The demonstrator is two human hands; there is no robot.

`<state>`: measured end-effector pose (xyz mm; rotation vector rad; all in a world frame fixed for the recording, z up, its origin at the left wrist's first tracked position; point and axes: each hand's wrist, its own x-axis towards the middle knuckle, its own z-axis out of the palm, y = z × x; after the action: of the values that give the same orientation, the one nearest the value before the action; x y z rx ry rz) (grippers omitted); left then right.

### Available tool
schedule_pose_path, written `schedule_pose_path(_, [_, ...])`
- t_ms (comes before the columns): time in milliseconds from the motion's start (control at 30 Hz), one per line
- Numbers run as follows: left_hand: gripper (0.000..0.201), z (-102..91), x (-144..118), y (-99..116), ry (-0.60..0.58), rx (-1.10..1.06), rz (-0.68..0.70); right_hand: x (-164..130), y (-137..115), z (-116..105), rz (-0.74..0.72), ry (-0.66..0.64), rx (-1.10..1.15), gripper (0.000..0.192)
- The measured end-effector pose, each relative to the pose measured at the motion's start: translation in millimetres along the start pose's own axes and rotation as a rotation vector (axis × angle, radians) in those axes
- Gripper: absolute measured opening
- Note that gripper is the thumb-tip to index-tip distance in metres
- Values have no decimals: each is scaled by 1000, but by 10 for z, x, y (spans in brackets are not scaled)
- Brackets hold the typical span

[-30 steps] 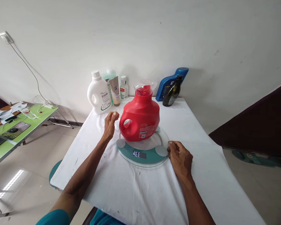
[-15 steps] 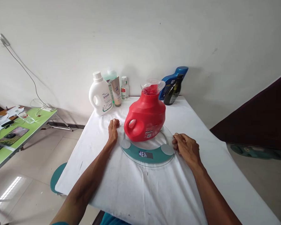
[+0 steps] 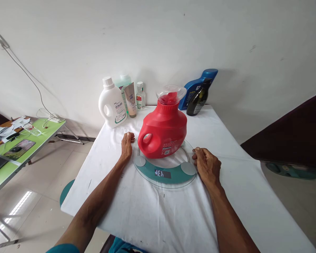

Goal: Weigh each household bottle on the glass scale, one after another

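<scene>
A red detergent jug stands on a round glass scale with a teal band and a lit display. Over the jug's neck sits a clear plastic dish-shaped piece; whether it is fixed there cannot be made out. My left hand rests on the white cloth just left of the scale, its fingers curled in with nothing visible in them. On the other side, my right hand is closed at the scale's right rim, with thumb and fingertips against the glass edge.
Against the wall at the back left stand a white bottle, a green bottle, a beige tube and a small clear bottle. A blue bottle and a dark bottle lean at the back right. A green desk is left.
My right hand has shifted slightly left, closer in over the scale's rim. The view has moved a little. My left hand, the jug and the scale stay in place.
</scene>
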<state>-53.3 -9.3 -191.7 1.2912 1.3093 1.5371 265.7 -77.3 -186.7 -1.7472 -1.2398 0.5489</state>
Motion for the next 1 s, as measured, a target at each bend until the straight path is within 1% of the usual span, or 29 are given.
schedule_pose_path(133, [75,-50,-49,9,29,2,-8,9,-13,-24,10,-31,5,51])
schedule_pose_path(300, [77,-204,-179,4,68,24,14,-6,-15,-64,26,-69,30,50])
schedule_pose_path(400, [79,-263,-216,6,81,37,2,-19,-3,-65,31,-71,44,51])
schedule_pose_path(567, [80,-273,-205,14,69,53,-4,-32,0,-58,13,-61,50,52])
schedule_pose_path(633, [81,-283,-177,27,78,24,-35,-31,-7,-60,8,-59,50,53])
schedule_pose_path(700, [82,-291,-128,55,68,-9,-95,-29,-13,-65,-1,-55,46,54])
schedule_pose_path(767, [83,-273,-64,95,53,-30,-154,-29,-13,-68,-12,-55,43,55])
schedule_pose_path(833, [84,-208,0,138,39,-43,-174,-31,-5,-66,-20,-53,46,55])
schedule_pose_path(1000, [76,68,64,176,8,-41,-59,-50,13,-58,-51,-29,39,55])
